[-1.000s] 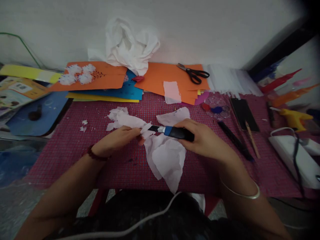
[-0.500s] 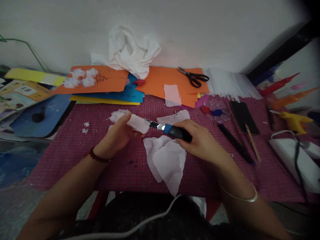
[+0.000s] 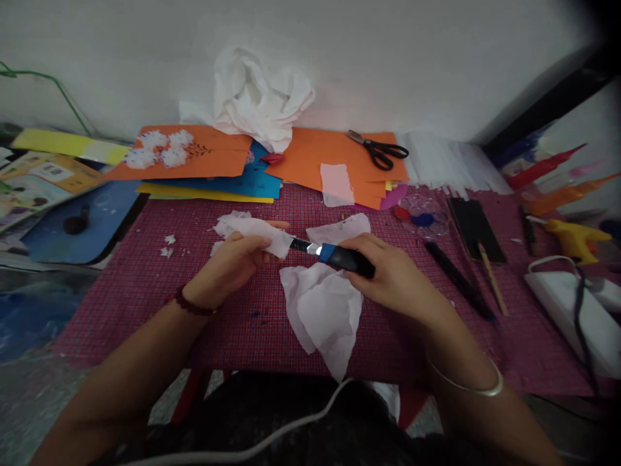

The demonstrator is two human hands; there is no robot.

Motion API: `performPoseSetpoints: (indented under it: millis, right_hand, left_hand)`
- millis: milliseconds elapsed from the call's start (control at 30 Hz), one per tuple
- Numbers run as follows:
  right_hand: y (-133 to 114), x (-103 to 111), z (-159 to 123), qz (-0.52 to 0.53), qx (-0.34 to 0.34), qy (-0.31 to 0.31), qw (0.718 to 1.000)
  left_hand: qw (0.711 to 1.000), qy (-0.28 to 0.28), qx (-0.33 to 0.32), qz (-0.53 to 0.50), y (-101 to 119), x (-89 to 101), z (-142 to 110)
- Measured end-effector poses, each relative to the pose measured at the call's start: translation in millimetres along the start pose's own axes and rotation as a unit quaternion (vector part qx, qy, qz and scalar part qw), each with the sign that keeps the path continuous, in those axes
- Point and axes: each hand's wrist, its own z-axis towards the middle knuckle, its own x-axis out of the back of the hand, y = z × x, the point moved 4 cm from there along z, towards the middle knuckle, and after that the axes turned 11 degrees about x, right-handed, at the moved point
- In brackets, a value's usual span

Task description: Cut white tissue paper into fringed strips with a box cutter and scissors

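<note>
My left hand pinches a strip of white tissue paper, thumb on top and fingers beneath. A black and blue utility knife is gripped in my right hand, its dark blade pointing left. The blade's tip meets the right end of the strip; whether it lies over or under the paper I cannot tell. Below the knife lies a crumpled white tissue sheet, one corner hanging over the table's front edge. Another tissue piece rests just behind the knife, and torn tissue lies behind my left hand.
Black-handled scissors lie on orange paper at the back. To the right are a dark phone, a black pen, a wooden stick, a yellow glue gun and a white power strip. Bunched white tissue stands against the wall.
My left hand has turned and shifted its grip on the tissue strip, its thumb lifting and then coming down again. The knife stays at the strip's right end, nearly in place.
</note>
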Motion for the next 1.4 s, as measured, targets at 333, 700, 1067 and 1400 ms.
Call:
performPoseSetpoints:
  millis: [333,700,1067,1400]
  right_hand:
    - [-2.2,-5.1,1.0,0.011,0.003,0.004,1.000]
    - [-2.6,-12.7,2.4,0.030,0.001,0.031,0.999]
    - [-2.3,-13.5,3.2,0.055,0.008,0.029,0.998]
    - [0.1,-12.3,2.2,0.050,0.002,0.033,0.998]
  left_hand:
    - [0.998,0.008,0.020,0.052,-8.3,-4.0,1.8]
    - [0.992,-0.030,-0.019,0.121,-23.6,-4.4,-0.7]
    - [0.968,0.071,-0.019,0.238,-15.8,-4.0,-11.1]
    - [0.970,0.126,0.015,0.208,-14.8,-4.5,-9.2]
